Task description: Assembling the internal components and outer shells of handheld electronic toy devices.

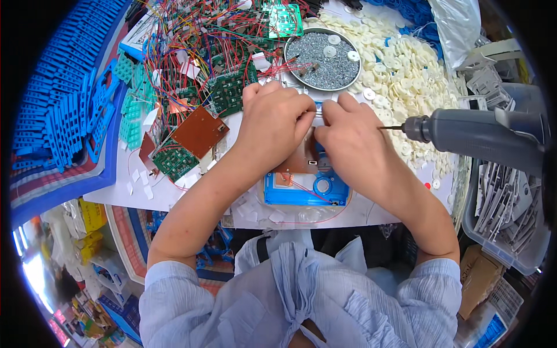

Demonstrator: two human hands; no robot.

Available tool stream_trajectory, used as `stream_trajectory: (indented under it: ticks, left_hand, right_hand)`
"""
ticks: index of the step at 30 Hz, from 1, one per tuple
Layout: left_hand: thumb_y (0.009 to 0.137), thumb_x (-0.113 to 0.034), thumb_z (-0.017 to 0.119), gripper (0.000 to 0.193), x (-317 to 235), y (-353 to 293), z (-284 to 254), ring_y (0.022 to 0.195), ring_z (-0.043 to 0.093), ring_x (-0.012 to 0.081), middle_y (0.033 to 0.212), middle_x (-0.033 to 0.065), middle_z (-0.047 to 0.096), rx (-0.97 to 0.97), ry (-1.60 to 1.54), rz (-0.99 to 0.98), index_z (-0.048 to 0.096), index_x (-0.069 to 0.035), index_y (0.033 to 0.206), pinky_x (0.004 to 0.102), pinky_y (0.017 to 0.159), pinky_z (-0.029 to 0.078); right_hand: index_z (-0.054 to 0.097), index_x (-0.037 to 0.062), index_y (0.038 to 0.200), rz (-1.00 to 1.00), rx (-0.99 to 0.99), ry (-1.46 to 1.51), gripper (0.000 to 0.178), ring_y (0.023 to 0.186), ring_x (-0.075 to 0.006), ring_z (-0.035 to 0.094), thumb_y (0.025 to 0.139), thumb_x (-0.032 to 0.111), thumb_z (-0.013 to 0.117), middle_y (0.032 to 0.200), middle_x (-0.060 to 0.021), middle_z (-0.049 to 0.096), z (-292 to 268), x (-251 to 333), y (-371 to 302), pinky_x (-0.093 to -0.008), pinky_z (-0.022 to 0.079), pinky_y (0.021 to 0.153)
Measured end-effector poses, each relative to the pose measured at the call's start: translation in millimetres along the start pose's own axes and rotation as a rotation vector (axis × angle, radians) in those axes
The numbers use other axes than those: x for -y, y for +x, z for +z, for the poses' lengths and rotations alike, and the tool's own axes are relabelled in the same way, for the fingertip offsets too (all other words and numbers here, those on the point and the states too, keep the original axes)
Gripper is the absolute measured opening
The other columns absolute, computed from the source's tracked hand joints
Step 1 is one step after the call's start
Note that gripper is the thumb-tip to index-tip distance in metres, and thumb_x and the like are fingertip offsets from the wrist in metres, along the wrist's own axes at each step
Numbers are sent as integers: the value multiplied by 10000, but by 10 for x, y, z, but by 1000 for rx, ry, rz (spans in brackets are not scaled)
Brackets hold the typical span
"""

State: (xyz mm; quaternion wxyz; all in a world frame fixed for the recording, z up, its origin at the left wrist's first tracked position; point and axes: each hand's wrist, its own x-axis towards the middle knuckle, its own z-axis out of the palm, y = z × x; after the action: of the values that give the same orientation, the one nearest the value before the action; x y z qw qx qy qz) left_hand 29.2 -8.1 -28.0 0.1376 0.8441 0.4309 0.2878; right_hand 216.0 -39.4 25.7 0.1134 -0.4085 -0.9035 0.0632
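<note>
A blue plastic casing [307,197] lies open at the table's near edge, straight in front of me. In it sits a brown circuit board [301,159], partly covered by my hands, and a round ring [322,185] shows at the near right. Thin red wires run inside it and loop out past its near edge. My left hand [275,116] is closed over the casing's far left part, thumb against the curled fingers. Beside it, my right hand [354,130] is closed too, fingers bent down at the far right part. What the fingertips pinch is hidden.
Wired green circuit boards [229,87] pile up at the far left, near a loose brown board [200,132]. A round tray of small metal screws [322,61] stands beyond my hands. Cream plastic discs [406,75] heap at the right. A grey electric screwdriver [481,136] points in from the right. Blue casings [64,87] stack far left.
</note>
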Motion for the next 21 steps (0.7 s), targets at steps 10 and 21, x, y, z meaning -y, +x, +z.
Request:
stream_trajectory:
  ticks: [10,21]
  left_hand:
    - [837,-186,733,65,54,-8,1,945,575,226,866,3,638,67,-1,117,735,-146,887,483,970,323]
    - [843,-194,729,63,94,-25,-22,963,553,234,871,5,619,100,-36,153,731,-147,886,505,992,307]
  right_hand:
    - [623,52,817,208,-112,295,106,876,-313,613,825,76,726,851,-118,644,149,-52,-256,-429,509,770]
    - [648,18,891,203,-282,142,179,985,-316,564,758,45,767,1030,-93,638,388,-11,-192,-407,497,843]
